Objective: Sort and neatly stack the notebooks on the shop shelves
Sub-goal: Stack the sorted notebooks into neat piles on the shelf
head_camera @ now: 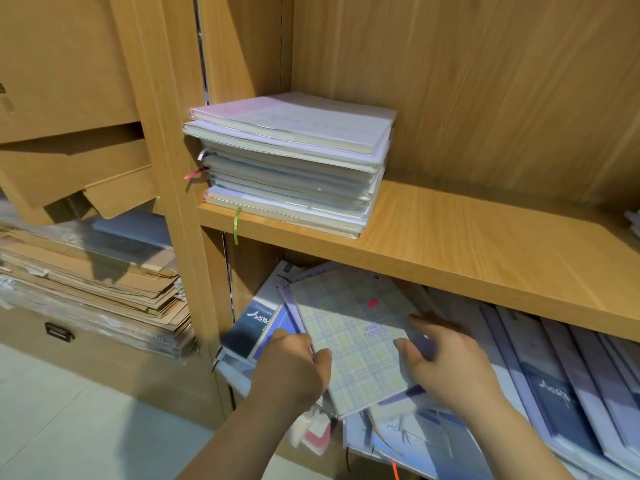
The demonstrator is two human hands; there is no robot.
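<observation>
Plaid notebook (349, 327): askew atop the loose heap (554, 375) under the shelf (467, 237).
Left hand (292, 363): curled round its left edge.
Right hand (450, 365): thumb on the cover, fingers clasping the right edge, seemingly to lift it level.
Neat stack (291, 157): on the shelf above, the likely destination.

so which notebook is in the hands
The plaid notebook with the pink sticker, left hand and right hand gripping its sides; the others are plain lilac or dark blue.

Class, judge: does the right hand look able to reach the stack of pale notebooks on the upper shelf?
Probably yes: nothing stands before the stack of pale notebooks, though the right hand grips a pale plaid notebook.
</observation>
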